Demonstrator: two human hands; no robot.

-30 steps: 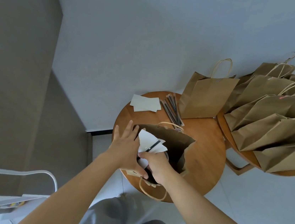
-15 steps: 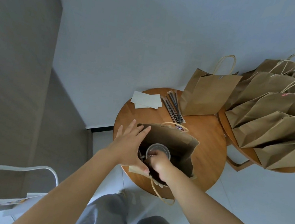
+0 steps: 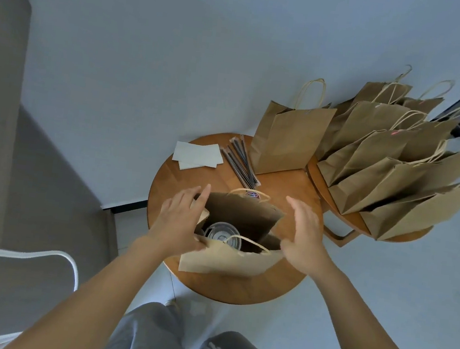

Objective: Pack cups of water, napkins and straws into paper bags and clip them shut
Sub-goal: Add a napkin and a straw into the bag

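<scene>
A: Where is the right hand (image 3: pixel 303 241) now? Half a second ago it was down inside the open brown paper bag (image 3: pixel 230 258).

B: It is out of the bag, just beside the bag's right edge, fingers spread and loose, gripping nothing. Motion blur softens it.

A: And the left hand (image 3: pixel 177 224)?

B: It stays on the bag's left side as before, thumb pinching the near wall's top corner and fingers along the left rim, holding the mouth wide.

A: What shows inside?

B: A clear plastic cup with a round lid (image 3: pixel 222 235) stands at the bottom, towards the left. A second ago the right hand held a white napkin and a dark straw above the opening; I cannot make those out inside now.

A: The rest of the round wooden table (image 3: pixel 282 285)?

B: Unchanged. The flat white napkins (image 3: pixel 197 156) lie at the far edge, the bundle of dark wrapped straws (image 3: pixel 242 161) just beside them, and a closed brown paper bag with twisted handles (image 3: pixel 288 141) stands behind the straws. Something small and coloured (image 3: pixel 251 195) peeks out behind the open bag's far handle; too hidden to identify.

A: To the right?

B: A cluster of closed brown bags (image 3: pixel 396 177) leans on a second wooden table (image 3: pixel 361 224).
</scene>
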